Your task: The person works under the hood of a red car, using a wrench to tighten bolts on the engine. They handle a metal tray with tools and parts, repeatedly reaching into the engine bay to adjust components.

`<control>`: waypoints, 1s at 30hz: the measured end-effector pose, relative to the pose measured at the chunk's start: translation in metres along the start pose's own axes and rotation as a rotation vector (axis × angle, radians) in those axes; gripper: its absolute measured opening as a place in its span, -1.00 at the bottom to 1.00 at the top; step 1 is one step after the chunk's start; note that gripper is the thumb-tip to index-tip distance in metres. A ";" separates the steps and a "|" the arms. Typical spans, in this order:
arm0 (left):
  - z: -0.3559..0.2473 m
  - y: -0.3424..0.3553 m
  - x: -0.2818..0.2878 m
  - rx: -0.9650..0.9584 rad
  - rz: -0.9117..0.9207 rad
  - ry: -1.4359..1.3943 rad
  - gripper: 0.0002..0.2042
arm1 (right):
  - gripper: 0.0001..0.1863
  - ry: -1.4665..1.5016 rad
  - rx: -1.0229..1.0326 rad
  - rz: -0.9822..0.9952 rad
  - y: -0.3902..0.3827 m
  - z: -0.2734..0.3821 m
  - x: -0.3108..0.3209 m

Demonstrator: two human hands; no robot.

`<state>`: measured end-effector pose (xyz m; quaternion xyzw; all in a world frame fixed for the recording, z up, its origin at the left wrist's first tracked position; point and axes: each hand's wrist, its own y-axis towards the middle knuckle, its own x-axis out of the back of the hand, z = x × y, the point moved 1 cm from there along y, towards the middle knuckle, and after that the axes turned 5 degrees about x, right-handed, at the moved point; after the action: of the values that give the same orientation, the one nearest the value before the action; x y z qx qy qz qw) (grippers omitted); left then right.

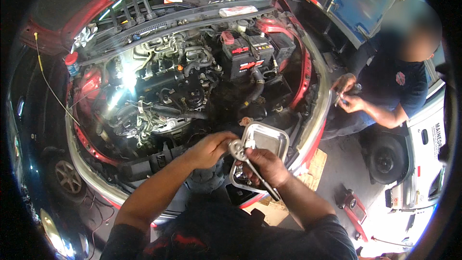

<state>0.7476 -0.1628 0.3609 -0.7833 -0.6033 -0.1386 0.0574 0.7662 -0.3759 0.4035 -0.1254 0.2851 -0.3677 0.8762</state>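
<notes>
My right hand (pixel 267 166) grips a ratchet wrench (pixel 254 169), its thumb close to the round head and the dark handle end sticking out past the palm. Up against that head is my left hand (pixel 211 150), fingers curled together; whatever they hold is hidden. Both hands are over the front edge of a car's open engine bay. Beneath the right hand lies a shiny metal tray (pixel 277 134), with small metal parts partly covered by the hand.
The engine (pixel 163 82) fills the bay, with a bright light at its left. A battery (pixel 248 55) sits at the right. A red-capped bottle (pixel 71 63) stands on the left edge. Another person (pixel 392 67) handles something small at right, near a red floor jack (pixel 353 212).
</notes>
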 end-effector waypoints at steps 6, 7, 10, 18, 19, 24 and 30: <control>0.025 -0.005 0.020 0.098 -0.060 -0.153 -0.73 | -0.65 -0.114 0.071 0.146 0.056 0.004 -0.008; 0.024 0.005 0.032 0.037 -0.077 -0.107 -0.73 | -0.66 -0.201 0.073 0.130 0.068 0.011 -0.011; 0.013 0.051 0.071 -0.233 -0.521 0.384 -0.75 | -0.69 -0.354 0.407 0.027 0.123 0.057 -0.020; 0.024 0.094 0.123 0.519 -0.545 -0.479 -0.62 | -0.45 -0.205 0.516 0.074 0.311 0.180 -0.038; 0.028 0.096 0.136 0.501 -0.582 -0.185 -0.63 | -0.38 -0.324 0.610 0.041 0.328 0.187 -0.034; 0.055 0.118 0.225 0.565 -0.721 0.366 -0.35 | -0.23 -0.988 0.806 -0.178 0.406 0.214 -0.008; 0.086 0.142 0.286 0.471 -0.484 0.786 -0.29 | -0.59 -0.267 0.514 -0.044 0.461 0.174 0.013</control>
<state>0.9632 0.0871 0.3717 -0.4760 -0.7150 -0.2919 0.4208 1.1412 -0.0616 0.3404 0.0471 0.0617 -0.4271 0.9009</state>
